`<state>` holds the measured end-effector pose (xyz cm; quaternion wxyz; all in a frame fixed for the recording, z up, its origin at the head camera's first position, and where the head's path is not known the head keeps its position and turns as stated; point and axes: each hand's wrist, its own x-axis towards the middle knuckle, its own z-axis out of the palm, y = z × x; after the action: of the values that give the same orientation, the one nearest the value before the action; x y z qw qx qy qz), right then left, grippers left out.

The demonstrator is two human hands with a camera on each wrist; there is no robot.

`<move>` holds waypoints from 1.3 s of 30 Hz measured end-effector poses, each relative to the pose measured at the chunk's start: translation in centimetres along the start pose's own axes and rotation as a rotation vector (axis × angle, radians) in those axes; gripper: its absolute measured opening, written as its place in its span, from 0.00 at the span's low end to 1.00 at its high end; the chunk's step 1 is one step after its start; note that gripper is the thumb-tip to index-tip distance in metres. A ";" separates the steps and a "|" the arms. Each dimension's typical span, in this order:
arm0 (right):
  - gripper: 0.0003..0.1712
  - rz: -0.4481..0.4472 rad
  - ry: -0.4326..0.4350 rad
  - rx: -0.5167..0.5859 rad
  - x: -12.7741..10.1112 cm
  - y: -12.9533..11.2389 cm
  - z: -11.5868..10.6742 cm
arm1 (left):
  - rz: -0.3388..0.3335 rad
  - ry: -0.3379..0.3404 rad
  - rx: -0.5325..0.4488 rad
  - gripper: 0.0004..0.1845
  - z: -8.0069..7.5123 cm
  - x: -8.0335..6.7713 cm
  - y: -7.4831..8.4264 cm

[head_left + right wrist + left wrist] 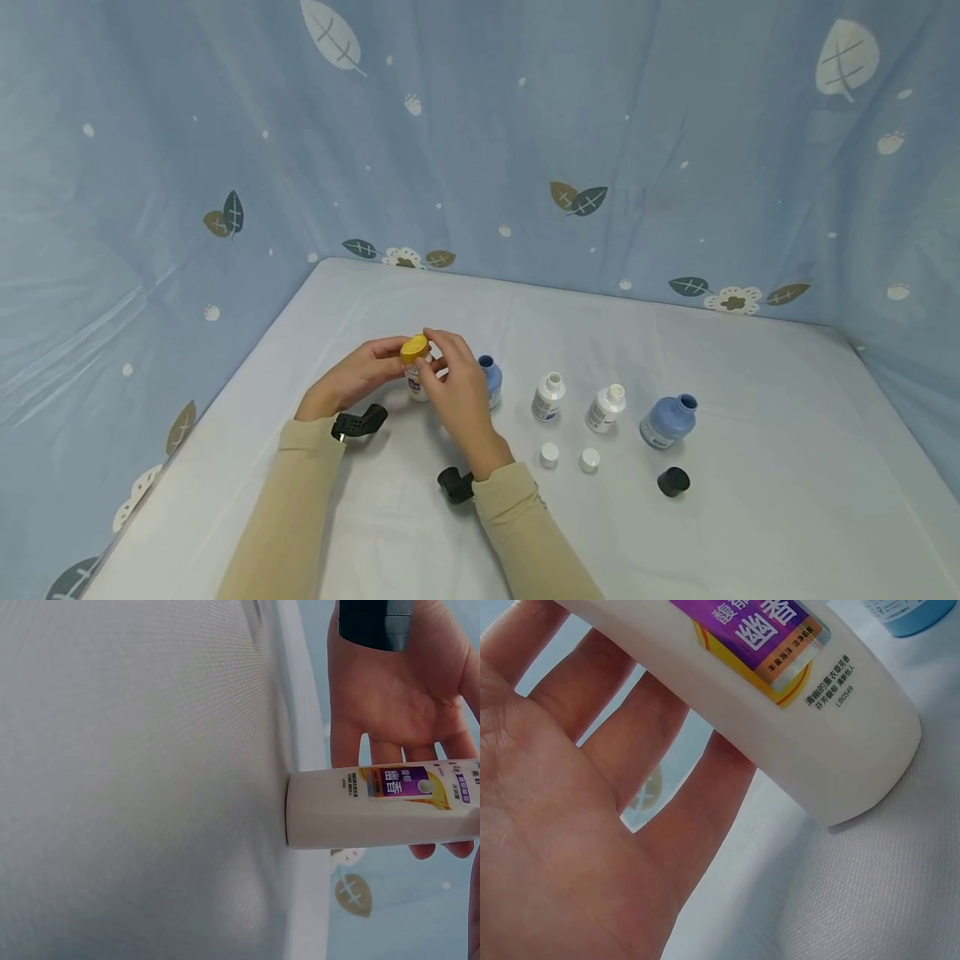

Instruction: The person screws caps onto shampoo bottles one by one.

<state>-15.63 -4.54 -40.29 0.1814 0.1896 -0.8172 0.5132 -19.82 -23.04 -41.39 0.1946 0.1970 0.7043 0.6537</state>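
With the left hand (pixel 358 377) grasping the white bottle (pixel 417 382) and right hand (pixel 455 385) fingers pinching its yellow cap (pixel 414 347), capping seems barely begun: four open bottles (pixel 548 397) at three o'clock wait uncapped.

On the bench (pixel 750 400), our hands (pixel 420 379) meet at the leftmost bottle (pixel 417 379); four open bottles (pixel 607 407) stand in a row to its right, with three caps (pixel 589 459) nearer.
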 end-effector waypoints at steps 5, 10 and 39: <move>0.22 -0.010 0.002 0.003 0.0 0.0 0.0 | 0.008 -0.005 -0.012 0.17 -0.1 0.0 -0.2; 0.21 -0.016 0.008 -0.006 0.1 0.1 0.0 | -0.006 -0.002 -0.013 0.18 -0.1 0.1 -0.1; 0.19 -0.016 0.033 -0.007 0.2 0.3 0.0 | -0.060 0.043 -0.001 0.22 0.1 0.2 0.3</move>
<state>-15.95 -4.47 -40.46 0.1996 0.1871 -0.8143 0.5119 -19.93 -22.78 -41.12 0.1987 0.1615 0.7138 0.6519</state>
